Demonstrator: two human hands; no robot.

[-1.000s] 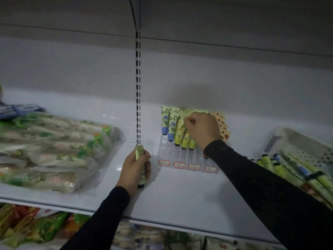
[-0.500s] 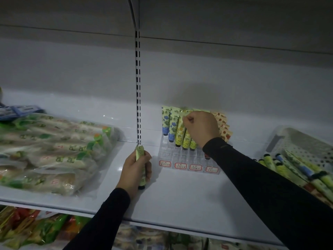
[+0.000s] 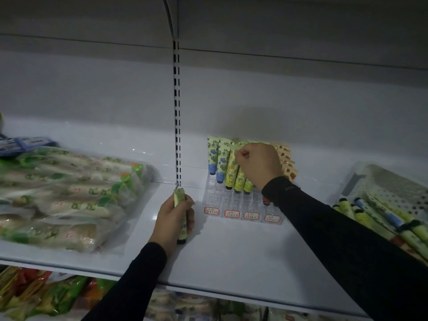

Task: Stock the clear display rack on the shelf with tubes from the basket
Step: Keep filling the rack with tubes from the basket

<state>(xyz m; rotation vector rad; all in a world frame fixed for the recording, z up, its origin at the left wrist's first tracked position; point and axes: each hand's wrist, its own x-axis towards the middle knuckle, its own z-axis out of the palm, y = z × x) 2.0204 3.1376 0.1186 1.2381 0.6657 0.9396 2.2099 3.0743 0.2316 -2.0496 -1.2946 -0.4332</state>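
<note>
A clear display rack (image 3: 240,205) stands on the white shelf (image 3: 231,251), with red-framed labels along its front. Blue-flowered, yellow-green and orange-patterned tubes (image 3: 222,163) stand upright in its rear rows. My right hand (image 3: 259,165) is curled at the top of the yellow-green tubes and pinches the flat end of one tube standing in the rack. My left hand (image 3: 172,218) grips a pale green tube (image 3: 180,198) upright on the shelf, left of the rack. The basket (image 3: 379,181) at the right edge holds several more tubes (image 3: 393,223).
A big clear bag of green-and-white packaged goods (image 3: 64,195) fills the shelf's left side. A slotted upright (image 3: 176,112) runs up the back wall. More packaged goods (image 3: 46,295) lie on the lower shelf. Another shelf hangs overhead.
My right hand stays at the tube tops in the rack with only a slight shift. My left hand keeps its tube in the same spot.
</note>
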